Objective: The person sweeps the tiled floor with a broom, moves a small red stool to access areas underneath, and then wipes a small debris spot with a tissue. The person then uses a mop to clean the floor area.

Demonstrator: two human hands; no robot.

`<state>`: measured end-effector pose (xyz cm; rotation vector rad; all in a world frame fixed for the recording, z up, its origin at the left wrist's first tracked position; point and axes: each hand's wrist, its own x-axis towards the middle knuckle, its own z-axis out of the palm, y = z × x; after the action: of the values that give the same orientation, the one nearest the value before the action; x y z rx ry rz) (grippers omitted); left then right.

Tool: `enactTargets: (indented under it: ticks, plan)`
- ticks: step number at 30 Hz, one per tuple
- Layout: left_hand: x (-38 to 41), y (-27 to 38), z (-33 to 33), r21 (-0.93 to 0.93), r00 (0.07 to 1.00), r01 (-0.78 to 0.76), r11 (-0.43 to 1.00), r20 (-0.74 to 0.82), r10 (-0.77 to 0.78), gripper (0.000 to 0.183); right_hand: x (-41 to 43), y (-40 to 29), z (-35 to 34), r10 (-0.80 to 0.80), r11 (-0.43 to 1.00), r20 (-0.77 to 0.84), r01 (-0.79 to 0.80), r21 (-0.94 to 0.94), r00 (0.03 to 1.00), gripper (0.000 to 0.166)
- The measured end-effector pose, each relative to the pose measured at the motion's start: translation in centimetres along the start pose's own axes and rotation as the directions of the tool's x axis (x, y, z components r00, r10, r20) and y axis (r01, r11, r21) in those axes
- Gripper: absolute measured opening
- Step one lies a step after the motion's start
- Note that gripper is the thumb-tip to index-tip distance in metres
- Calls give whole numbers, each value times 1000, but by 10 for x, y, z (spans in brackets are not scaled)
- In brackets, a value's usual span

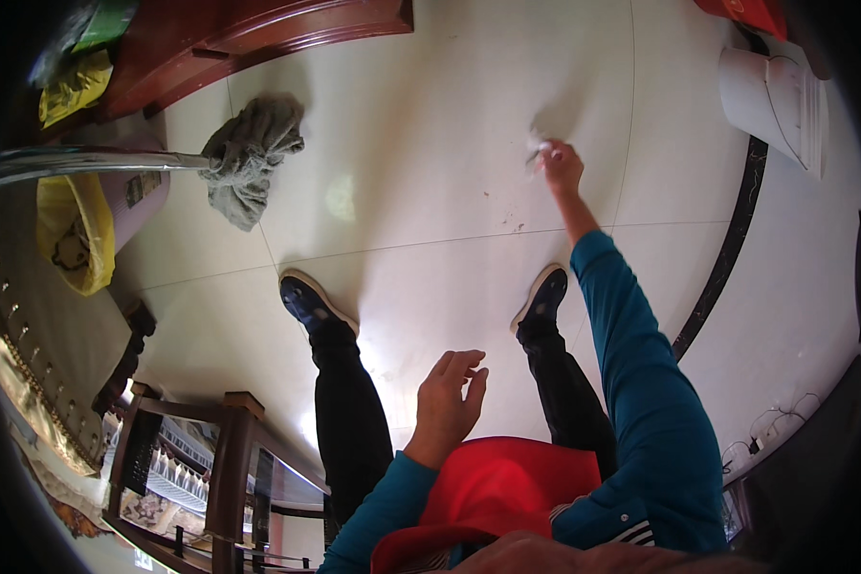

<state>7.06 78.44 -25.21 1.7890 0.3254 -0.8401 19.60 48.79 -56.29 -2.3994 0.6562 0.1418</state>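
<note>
My right hand [563, 168] reaches out over the pale tiled floor [430, 158], fingers closed on a small white wad [538, 147]. The wad is blurred, and I cannot tell whether it is tissue or cloth. Reddish-brown specks [513, 217] lie on the tiles between that hand and my feet. Held before the red apron [509, 481] at my waist, my left hand [448, 405] has its fingers apart and nothing in them. A grey mop head [251, 158] rests on the floor at the left, joined to a shiny metal pole [100, 162].
Beside the mop stands a light-coloured bin [138, 194] with a yellow bag [100, 244]. A reddish wooden cabinet [301, 36] lines the far left. At the right are a white bucket [753, 100], a black floor strip [725, 244] and cables [768, 430]. A dark-framed table [229, 459] stands lower left.
</note>
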Motion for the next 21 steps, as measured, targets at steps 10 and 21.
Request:
enactTargets:
  ticks: [10, 21]
  plan:
    - [6, 2, 2, -10, 1000, 11, 1000, 9, -11, 18, -75, -39, 29, -490, 840, 341, 539, -61, 802, 14]
    - [5, 1, 3, 5, 1000, -20, 1000, 16, 20, 19, -110, 25, 4, -361, 932, 210, 360, 44, 909, 20]
